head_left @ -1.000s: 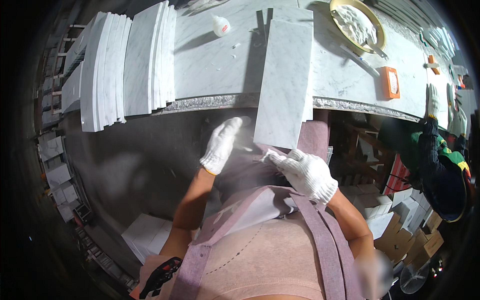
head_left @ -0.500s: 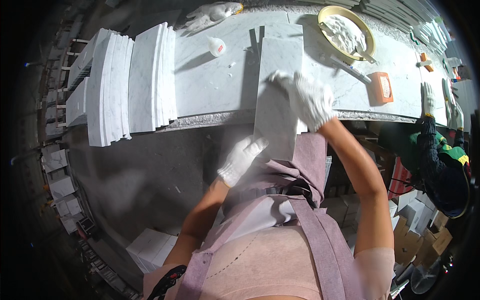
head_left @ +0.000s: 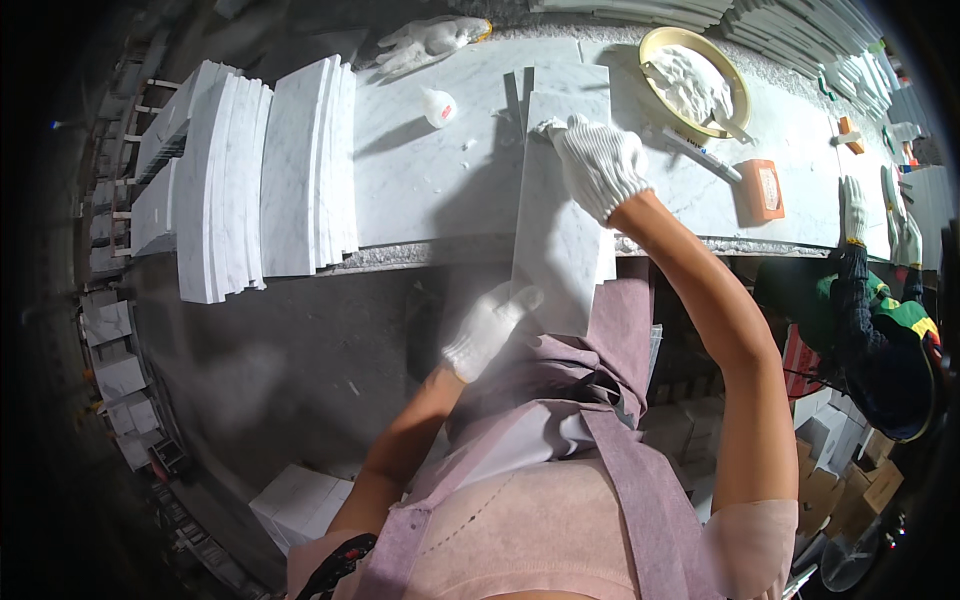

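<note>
Long white marble slab (head_left: 560,215) lay lengthwise on the grey tabletop (head_left: 430,190), its near end hanging past the edge. Right hand (head_left: 598,165), in a white knit glove, rested flat and spread on the slab's far part. Left hand (head_left: 490,330), also gloved, was at the slab's overhanging near corner, fingers loosely open; contact could not be told. Stacked marble tiles (head_left: 265,175) stood to the left; a yellow bowl (head_left: 695,80) sat beyond.

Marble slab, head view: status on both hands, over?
Right hand flat on the marble slab. Left hand open at its near overhanging edge. Small glue bottle clear to the left.
</note>
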`<state>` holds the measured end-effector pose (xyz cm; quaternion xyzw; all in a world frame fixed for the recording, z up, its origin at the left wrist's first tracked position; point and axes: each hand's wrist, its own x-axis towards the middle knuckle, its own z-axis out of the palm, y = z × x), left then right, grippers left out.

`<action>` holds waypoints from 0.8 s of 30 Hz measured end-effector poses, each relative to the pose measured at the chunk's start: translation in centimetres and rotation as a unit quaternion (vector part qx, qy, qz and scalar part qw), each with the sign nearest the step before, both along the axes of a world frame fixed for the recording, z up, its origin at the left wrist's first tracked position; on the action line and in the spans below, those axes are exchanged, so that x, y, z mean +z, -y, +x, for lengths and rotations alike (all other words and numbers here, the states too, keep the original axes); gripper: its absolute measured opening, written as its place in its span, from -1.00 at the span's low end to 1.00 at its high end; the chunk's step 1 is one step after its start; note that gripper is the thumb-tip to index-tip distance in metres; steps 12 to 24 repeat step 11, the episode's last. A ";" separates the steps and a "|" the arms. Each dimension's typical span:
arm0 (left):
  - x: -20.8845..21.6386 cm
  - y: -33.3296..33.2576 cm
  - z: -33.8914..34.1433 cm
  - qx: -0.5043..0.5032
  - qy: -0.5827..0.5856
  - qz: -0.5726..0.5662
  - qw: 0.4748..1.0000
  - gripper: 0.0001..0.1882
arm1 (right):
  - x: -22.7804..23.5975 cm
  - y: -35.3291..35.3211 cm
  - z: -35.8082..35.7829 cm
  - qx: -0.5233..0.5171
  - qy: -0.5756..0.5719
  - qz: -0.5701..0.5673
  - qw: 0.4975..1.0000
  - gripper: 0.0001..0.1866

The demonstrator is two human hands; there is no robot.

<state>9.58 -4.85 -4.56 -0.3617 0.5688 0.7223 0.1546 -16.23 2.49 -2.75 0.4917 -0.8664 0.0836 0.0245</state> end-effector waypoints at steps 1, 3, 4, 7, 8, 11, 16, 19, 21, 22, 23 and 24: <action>0.1 0.0 -0.1 0.005 -0.002 0.000 1.000 -0.49 | 0.0 0.0 0.0 0.001 0.013 -0.015 1.000 -0.72; 0.4 -0.2 -0.3 0.019 -0.009 0.001 1.000 -0.53 | 0.3 -0.2 -0.1 0.006 0.036 -0.044 0.998 -0.74; 0.7 -0.2 -0.3 0.011 -0.007 -0.015 1.000 -0.58 | 0.6 -0.8 0.1 0.020 0.082 -0.032 0.996 -0.72; 0.5 -0.6 -0.3 0.052 0.006 0.018 0.998 -0.54 | 1.0 -2.2 1.4 0.039 0.059 -0.019 0.997 -0.73; 0.3 -0.7 -0.5 0.057 0.020 0.030 0.998 -0.54 | 0.9 -1.9 1.2 0.034 0.062 0.000 0.998 -0.72; 0.2 -0.8 -0.9 0.049 0.037 0.014 0.998 -0.50 | 0.8 -0.6 0.1 0.036 0.040 -0.009 0.999 -0.72; 0.2 -0.8 -0.9 0.049 0.037 0.014 0.998 -0.50 | 0.8 -0.6 0.1 0.036 0.040 -0.009 0.999 -0.72; 0.2 -0.8 -0.9 0.049 0.037 0.014 0.998 -0.50 | 0.8 -0.6 0.1 0.036 0.040 -0.009 0.999 -0.72; 0.2 -0.8 -0.9 0.049 0.037 0.014 0.998 -0.50 | 0.8 -0.6 0.1 0.036 0.040 -0.009 0.999 -0.72; 0.2 -0.8 -0.9 0.049 0.037 0.014 0.998 -0.50 | 0.8 -0.6 0.1 0.036 0.040 -0.009 0.999 -0.72; 0.2 -0.8 -0.9 0.049 0.037 0.014 0.998 -0.50 | 0.8 -0.6 0.1 0.036 0.040 -0.009 0.999 -0.72; 0.2 -0.8 -0.9 0.049 0.037 0.014 0.998 -0.50 | 0.8 -0.6 0.1 0.036 0.040 -0.009 0.999 -0.72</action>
